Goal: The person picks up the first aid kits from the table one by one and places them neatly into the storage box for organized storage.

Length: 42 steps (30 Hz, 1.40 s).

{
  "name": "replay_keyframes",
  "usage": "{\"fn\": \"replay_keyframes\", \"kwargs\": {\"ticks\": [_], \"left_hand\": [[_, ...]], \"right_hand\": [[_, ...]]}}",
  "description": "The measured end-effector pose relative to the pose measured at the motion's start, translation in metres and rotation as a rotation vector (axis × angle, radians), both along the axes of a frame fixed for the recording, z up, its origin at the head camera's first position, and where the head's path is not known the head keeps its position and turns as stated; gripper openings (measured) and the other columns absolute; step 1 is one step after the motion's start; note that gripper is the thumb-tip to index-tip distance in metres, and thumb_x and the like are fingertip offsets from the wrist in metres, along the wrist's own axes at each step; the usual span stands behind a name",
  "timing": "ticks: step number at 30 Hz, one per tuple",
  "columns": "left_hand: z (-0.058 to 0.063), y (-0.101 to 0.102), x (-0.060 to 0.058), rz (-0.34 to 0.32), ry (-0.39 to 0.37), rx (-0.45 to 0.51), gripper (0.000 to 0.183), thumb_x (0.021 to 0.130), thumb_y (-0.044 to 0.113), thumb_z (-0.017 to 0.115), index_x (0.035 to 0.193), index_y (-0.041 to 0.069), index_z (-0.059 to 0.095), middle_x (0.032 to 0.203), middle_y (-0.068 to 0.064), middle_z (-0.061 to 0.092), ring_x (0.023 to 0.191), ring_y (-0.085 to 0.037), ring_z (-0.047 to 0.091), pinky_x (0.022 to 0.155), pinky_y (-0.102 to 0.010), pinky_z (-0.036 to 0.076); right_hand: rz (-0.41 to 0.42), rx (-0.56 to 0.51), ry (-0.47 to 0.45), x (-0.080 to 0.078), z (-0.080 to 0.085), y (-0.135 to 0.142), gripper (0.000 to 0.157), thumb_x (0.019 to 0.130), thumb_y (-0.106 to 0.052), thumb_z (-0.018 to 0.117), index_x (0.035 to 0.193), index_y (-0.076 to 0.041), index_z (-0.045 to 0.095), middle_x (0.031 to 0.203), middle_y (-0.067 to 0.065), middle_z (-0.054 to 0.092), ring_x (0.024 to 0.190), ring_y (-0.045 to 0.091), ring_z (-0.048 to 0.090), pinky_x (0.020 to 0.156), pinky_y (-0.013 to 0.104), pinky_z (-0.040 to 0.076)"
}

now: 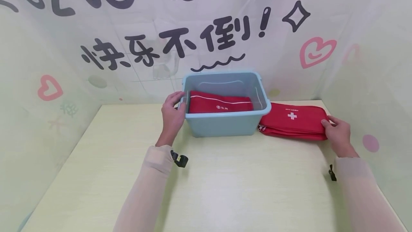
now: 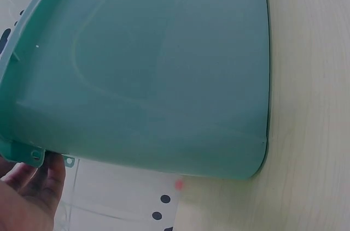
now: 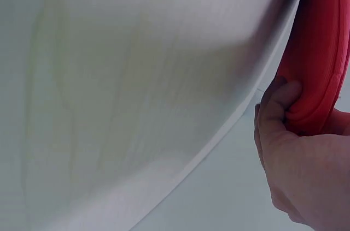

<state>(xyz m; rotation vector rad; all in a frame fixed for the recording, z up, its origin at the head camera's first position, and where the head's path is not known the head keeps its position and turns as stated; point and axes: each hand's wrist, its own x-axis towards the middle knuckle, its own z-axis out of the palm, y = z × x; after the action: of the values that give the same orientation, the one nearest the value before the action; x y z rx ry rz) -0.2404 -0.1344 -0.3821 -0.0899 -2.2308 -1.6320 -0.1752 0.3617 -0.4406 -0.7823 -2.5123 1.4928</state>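
Note:
A light blue plastic bin (image 1: pixel 222 126) stands against the back wall with a folded red pouch (image 1: pixel 222 104) inside, which has a white stripe and small white print. My left hand (image 1: pixel 173 112) holds the bin's left rim; in the left wrist view, curled fingers (image 2: pixel 52 179) reach under the lip beside the handle tab. To the bin's right is a red first aid bag (image 1: pixel 294 119) with a white cross and zipper pulls at its left corner. My right hand (image 1: pixel 339 133) grips the bag's right end, thumb on top. Fingers of the right hand (image 3: pixel 295 154) wrap the bag's edge underneath.
The pale wood-grain table (image 1: pixel 212 182) meets a white printed wall sheet (image 1: pixel 135 67) behind the bin. Pale side walls (image 1: pixel 370 92) enclose both sides, the right one close to my right arm. A small black wrist mount (image 1: pixel 180 159) sits at my left cuff.

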Motion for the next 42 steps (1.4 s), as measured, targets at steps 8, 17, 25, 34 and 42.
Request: {"fn": "replay_keyframes", "kwargs": {"ticks": [8,17,25,34,42], "left_hand": [[-0.004,-0.002,-0.001,-0.007,0.003,-0.005,0.034,0.097,0.003,0.055,0.129,0.0,0.065,0.135,-0.01,0.055,0.123,-0.028,0.055,0.101,-0.043,0.05],[-0.005,-0.005,0.0,-0.011,0.008,0.01,0.035,0.096,0.002,0.054,0.129,-0.001,0.064,0.135,-0.01,0.055,0.123,-0.028,0.055,0.101,-0.043,0.05],[-0.005,-0.004,0.001,-0.006,0.0,0.007,0.035,0.097,0.003,0.055,0.13,0.0,0.064,0.135,-0.009,0.055,0.123,-0.027,0.055,0.101,-0.043,0.05],[-0.005,-0.002,0.0,-0.001,0.004,0.0,0.034,0.097,0.004,0.055,0.13,0.001,0.065,0.136,-0.009,0.055,0.124,-0.028,0.055,0.101,-0.043,0.049],[-0.003,-0.001,0.0,0.005,0.002,0.002,0.034,0.096,0.002,0.055,0.129,0.0,0.065,0.136,-0.01,0.055,0.123,-0.029,0.056,0.102,-0.043,0.049]], "right_hand": [[0.012,-0.152,0.001,0.003,0.007,0.002,0.056,0.105,-0.027,0.043,0.155,-0.006,0.026,0.156,0.023,0.03,0.104,0.002,0.048,0.078,0.007,0.045],[-0.056,-0.326,0.083,0.006,0.022,0.003,0.056,0.103,-0.024,0.045,0.154,-0.006,0.029,0.157,0.013,0.031,0.115,0.006,0.046,0.067,0.006,0.042],[-0.164,-0.423,0.212,0.005,0.03,0.006,0.052,0.101,-0.015,0.048,0.15,-0.001,0.037,0.13,0.006,0.05,0.085,-0.006,0.051,0.064,0.006,0.045],[-0.29,-0.6,0.279,0.003,0.05,0.007,0.048,0.1,-0.012,0.05,0.148,-0.008,0.044,0.132,0.001,0.051,0.089,-0.001,0.057,0.064,0.007,0.049],[-0.302,-0.624,0.29,0.002,0.073,0.006,0.052,0.102,-0.013,0.045,0.153,-0.01,0.034,0.156,-0.003,0.031,0.126,0.006,0.045,0.076,0.006,0.048]]}}
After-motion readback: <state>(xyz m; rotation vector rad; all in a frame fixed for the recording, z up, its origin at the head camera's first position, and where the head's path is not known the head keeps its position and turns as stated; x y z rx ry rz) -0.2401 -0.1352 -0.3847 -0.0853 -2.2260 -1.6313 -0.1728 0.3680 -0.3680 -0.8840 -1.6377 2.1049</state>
